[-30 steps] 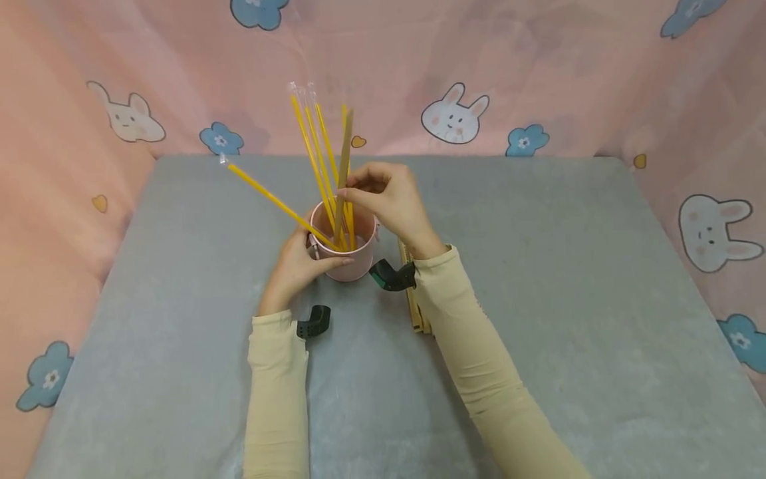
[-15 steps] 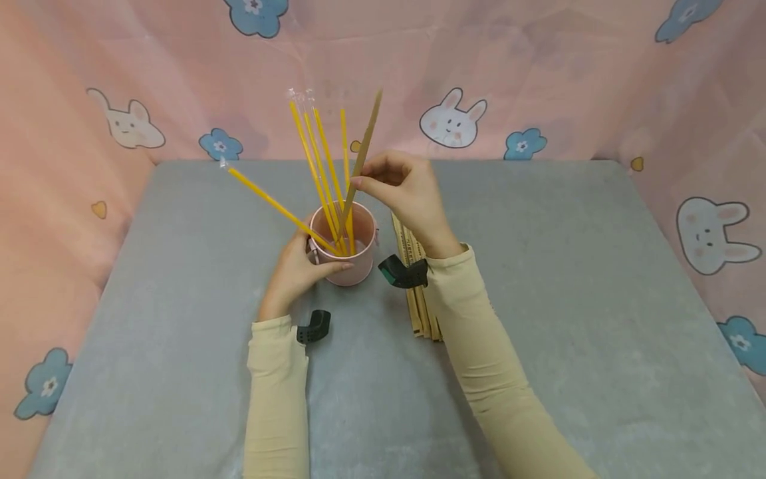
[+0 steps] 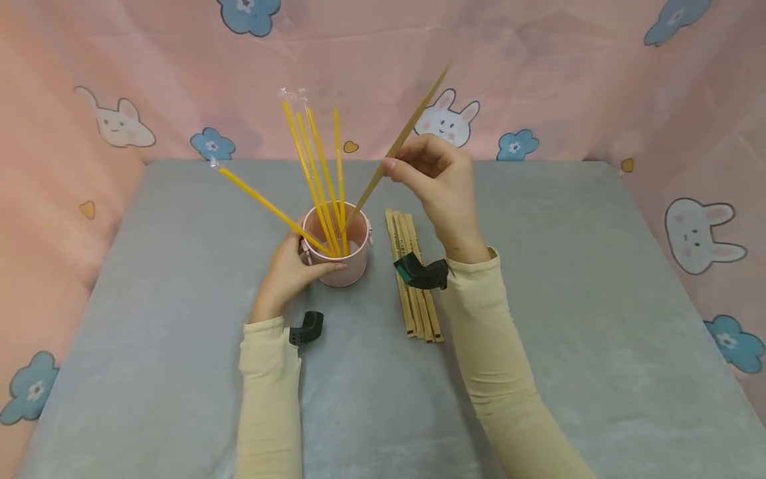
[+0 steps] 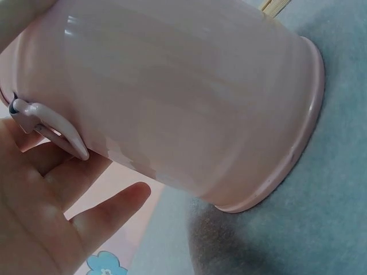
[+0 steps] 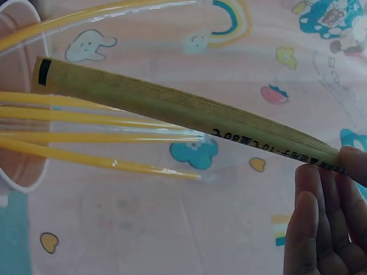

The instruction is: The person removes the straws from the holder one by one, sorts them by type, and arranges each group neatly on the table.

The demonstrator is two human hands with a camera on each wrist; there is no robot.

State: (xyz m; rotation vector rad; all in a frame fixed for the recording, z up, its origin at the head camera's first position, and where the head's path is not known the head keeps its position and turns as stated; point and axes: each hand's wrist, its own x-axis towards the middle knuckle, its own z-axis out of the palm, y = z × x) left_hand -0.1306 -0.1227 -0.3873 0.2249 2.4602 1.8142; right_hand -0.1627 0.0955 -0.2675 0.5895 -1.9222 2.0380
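Observation:
In the head view a pink metal bucket (image 3: 346,271) stands on the table, holding several yellow straws (image 3: 338,150) in clear wrappers; one leans far left. My left hand (image 3: 288,274) holds the bucket's left side, thumb across the front below the rim and fingers behind, beside the handle (image 4: 63,129). Between thumb and fingertips my right hand (image 3: 451,189) pinches a straw in a brown paper sleeve (image 3: 413,120). This sleeve slants up to the right, its lower end overlapping the bucket's mouth. Dark print shows along it in the right wrist view.
Several more brown paper-sleeved straws (image 3: 417,306) lie side by side on the grey table (image 3: 568,299), right of the bucket and partly under the right wrist's black camera mount (image 3: 421,273). A pink patterned curtain (image 3: 371,40) closes off the back and sides.
My right hand has moved up and to the right, drawing the paper-sleeved straw higher and tipping it from nearly upright to a rightward slant. The left hand keeps its hold on the bucket.

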